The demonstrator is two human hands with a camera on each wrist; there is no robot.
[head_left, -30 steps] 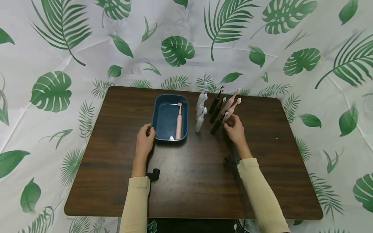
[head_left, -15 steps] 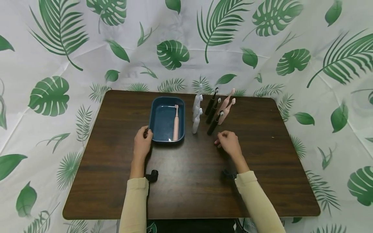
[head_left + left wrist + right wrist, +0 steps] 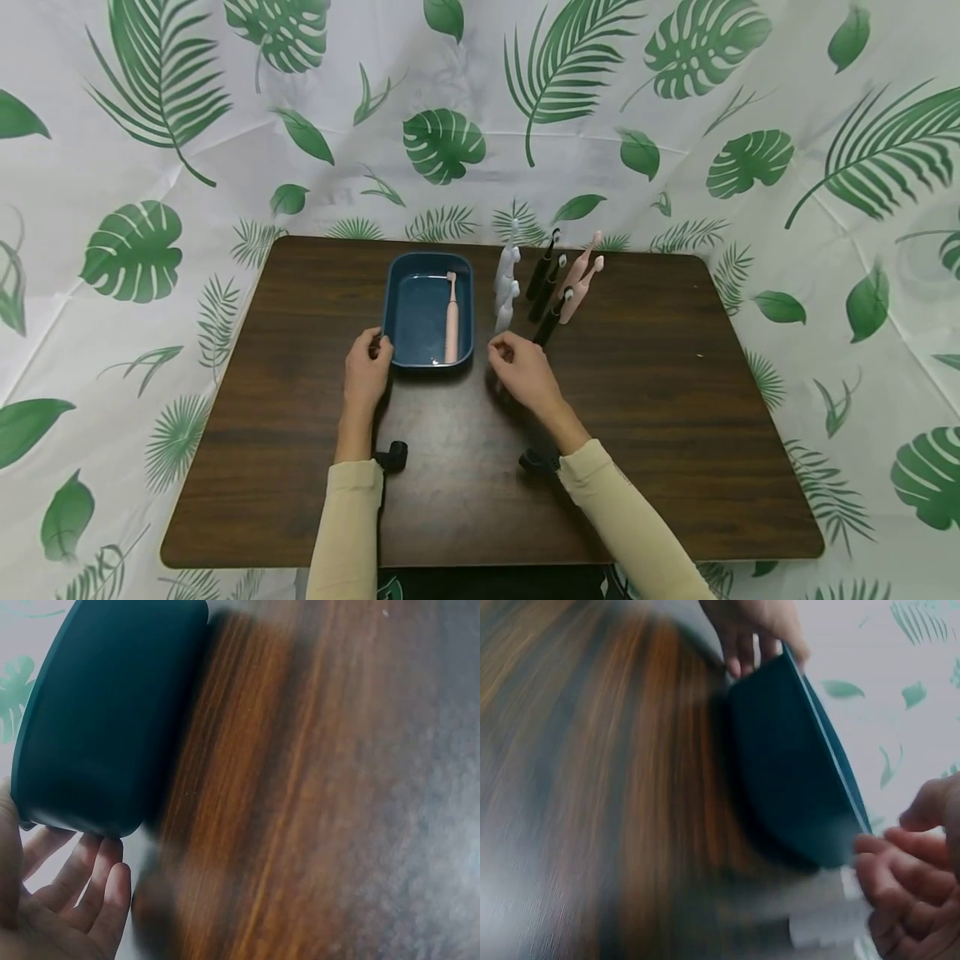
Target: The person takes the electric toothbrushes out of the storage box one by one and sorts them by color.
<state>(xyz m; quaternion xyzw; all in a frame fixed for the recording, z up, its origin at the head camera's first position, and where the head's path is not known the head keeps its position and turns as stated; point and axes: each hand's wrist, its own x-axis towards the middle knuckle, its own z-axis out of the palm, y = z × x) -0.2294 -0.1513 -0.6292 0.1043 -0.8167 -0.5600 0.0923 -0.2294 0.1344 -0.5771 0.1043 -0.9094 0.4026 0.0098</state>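
My left hand (image 3: 365, 367) holds the near left corner of a dark blue box (image 3: 387, 304). In the left wrist view its fingers (image 3: 90, 874) lie against the box's outer wall (image 3: 97, 727). A pink electric toothbrush (image 3: 452, 325) lies inside the box along its right side. My right hand (image 3: 521, 367) is empty, its fingers loosely bent, just in front of the nearest white electric toothbrush (image 3: 505, 315). In the right wrist view that hand (image 3: 911, 881) appears close to a blurred white handle (image 3: 829, 926). The nearest black electric toothbrush (image 3: 552, 318) stands just behind the hand.
More white toothbrushes (image 3: 504, 271) stand in a row behind the nearest one. Other black toothbrushes (image 3: 543, 279) and two pink toothbrushes (image 3: 579, 296) stand upright to their right. The brown table (image 3: 675, 467) meets a leaf-print cloth (image 3: 337, 175) at the back.
My right hand has drawn back from beside the black and pink toothbrushes, then moved left to the front of the white ones. The left hand stays at the box; the head view shifts slightly.
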